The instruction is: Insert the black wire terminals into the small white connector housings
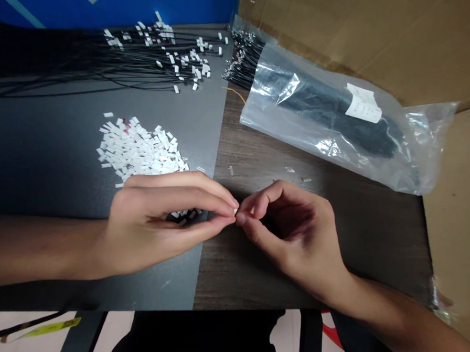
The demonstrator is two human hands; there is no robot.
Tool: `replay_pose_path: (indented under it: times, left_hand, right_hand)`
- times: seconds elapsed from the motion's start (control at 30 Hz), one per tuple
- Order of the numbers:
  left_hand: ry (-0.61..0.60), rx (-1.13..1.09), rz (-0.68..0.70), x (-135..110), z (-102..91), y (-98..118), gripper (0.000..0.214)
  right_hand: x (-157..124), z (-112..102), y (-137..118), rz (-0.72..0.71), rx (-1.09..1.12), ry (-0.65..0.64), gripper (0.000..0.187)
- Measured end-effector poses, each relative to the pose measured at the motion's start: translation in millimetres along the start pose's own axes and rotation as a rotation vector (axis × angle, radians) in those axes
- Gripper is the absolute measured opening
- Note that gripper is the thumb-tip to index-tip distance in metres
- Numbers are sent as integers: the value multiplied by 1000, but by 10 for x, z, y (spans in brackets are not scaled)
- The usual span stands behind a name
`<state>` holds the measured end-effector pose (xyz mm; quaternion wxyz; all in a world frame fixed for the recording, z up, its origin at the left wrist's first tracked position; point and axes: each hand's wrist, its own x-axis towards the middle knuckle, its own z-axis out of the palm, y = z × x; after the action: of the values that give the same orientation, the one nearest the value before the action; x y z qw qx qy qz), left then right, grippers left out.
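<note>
Thumb and fingers of my left hand (154,219) pinch a small white piece (235,211); only a bit of it shows between the fingertips. My right hand (306,243) is closed in a pinch right against the left fingertips. What its fingers hold, if anything, is hidden. Partly behind my left hand lies a pile of small white pieces (142,147) on the grey mat (166,282), with a few red bits among them. Small clear bits (231,170) are scattered on the dark wood tabletop (245,281) beyond my hands.
Long black wires (87,58) with white pieces at their ends lie at the back left. A clear plastic bag (325,104) of black wires, bare ends sticking out, lies at the back right. Behind stand a blue panel (169,4) and cardboard (364,30).
</note>
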<state>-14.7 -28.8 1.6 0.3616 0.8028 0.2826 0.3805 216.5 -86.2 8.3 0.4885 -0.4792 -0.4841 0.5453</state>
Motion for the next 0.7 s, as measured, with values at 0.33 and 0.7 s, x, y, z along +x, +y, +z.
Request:
replay_pose_path:
  times: [0.33, 0.7]
  left_hand:
    - [42, -252, -30, 19, 59, -128, 44]
    - [22, -422, -160, 149, -53, -78, 27]
  right_hand:
    - [0, 26, -32, -70, -15, 84, 39]
    - [-58, -9, -23, -160, -299, 73, 24]
